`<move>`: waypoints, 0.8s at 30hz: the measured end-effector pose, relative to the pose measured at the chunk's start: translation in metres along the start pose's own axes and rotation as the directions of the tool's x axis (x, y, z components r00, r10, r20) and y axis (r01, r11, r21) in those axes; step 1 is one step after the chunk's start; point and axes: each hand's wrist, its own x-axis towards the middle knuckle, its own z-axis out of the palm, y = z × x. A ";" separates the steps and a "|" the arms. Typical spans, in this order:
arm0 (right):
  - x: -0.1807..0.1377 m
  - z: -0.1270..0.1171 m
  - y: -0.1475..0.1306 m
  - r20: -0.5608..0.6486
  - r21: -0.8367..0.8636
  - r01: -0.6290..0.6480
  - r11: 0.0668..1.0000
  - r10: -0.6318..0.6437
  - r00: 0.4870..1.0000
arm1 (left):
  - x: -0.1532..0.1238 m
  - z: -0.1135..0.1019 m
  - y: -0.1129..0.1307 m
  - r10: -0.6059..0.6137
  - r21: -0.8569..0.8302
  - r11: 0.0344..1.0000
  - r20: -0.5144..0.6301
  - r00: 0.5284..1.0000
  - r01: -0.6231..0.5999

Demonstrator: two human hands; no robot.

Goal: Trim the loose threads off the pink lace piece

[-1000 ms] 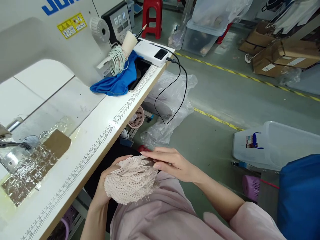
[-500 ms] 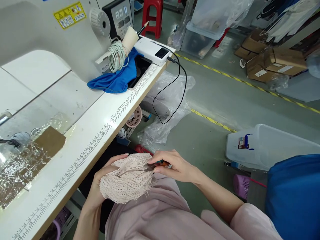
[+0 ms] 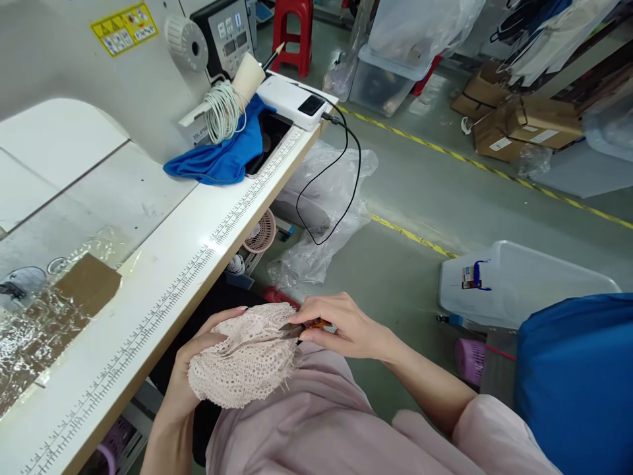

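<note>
A bunched piece of pale pink lace fabric [image 3: 244, 366] rests over my lap, just off the front edge of the sewing table [image 3: 163, 290]. My left hand [image 3: 190, 369] grips it from the left and underneath, thumb on top. My right hand [image 3: 341, 326] pinches small thread snips [image 3: 299, 328] with an orange handle, the metal blades touching the top edge of the lace.
A white sewing machine [image 3: 99, 72] stands at the back left, with a blue cloth [image 3: 222, 155], a cord-wrapped cone [image 3: 230, 99] and a white power bank [image 3: 294, 102] with a black cable. On the floor lie plastic bags, a clear bin [image 3: 519, 287] and cardboard boxes [image 3: 524, 125]. A blue bag [image 3: 578, 382] sits at right.
My right hand went from lying flat on the lace to pinching the snips against its edge. The view has shifted slightly right and down.
</note>
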 end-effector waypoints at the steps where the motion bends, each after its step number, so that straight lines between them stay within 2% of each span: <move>1: 0.000 0.000 0.000 0.000 -0.004 0.010 1.000 -0.010 1.000 | 0.000 0.000 0.000 -0.001 0.009 1.000 0.000 1.000 0.001; 7: 0.005 0.003 -0.001 -0.024 0.022 0.015 1.000 -0.014 1.000 | -0.001 0.003 0.002 0.016 0.022 1.000 0.052 0.999 -0.017; 12: 0.005 0.003 0.002 -0.024 0.112 -0.044 0.993 0.047 0.999 | -0.001 0.002 -0.002 -0.009 0.037 0.999 0.009 1.000 0.009; 17: 0.004 0.005 0.002 -0.024 0.135 -0.044 0.990 0.048 0.999 | 0.000 -0.001 -0.006 -0.025 0.071 0.997 -0.033 0.999 0.027; 24: 0.008 0.015 0.002 -0.033 0.140 -0.044 0.989 0.049 0.998 | 0.003 0.005 -0.005 -0.052 -0.019 0.999 -0.059 0.997 0.051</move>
